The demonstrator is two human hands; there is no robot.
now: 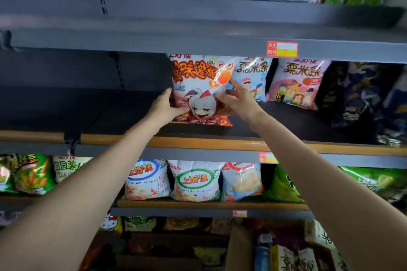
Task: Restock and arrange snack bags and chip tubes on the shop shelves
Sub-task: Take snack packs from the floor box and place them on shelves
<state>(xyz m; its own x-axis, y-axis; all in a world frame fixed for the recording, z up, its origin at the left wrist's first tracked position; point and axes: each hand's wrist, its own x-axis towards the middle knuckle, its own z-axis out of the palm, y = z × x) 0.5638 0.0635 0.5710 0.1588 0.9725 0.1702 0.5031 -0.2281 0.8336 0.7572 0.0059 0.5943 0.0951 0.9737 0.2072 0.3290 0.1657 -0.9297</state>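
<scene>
A red-and-white snack bag [198,86] with a cartoon figure stands upright on the dark middle shelf [275,123]. My left hand [168,106] grips its lower left edge, thumb on the front. My right hand [239,97] touches the bag's right side with fingers spread and nearly straight. Just right of it stand a light blue bag [253,77] and a pink bag [297,83] of the same brand.
Dark blue bags [356,94] fill the shelf's right end; its left part shows bare shelf board. The shelf below holds shrimp flake bags [193,180] and green bags [33,174]. A cardboard box [240,248] with more snacks stands on the floor.
</scene>
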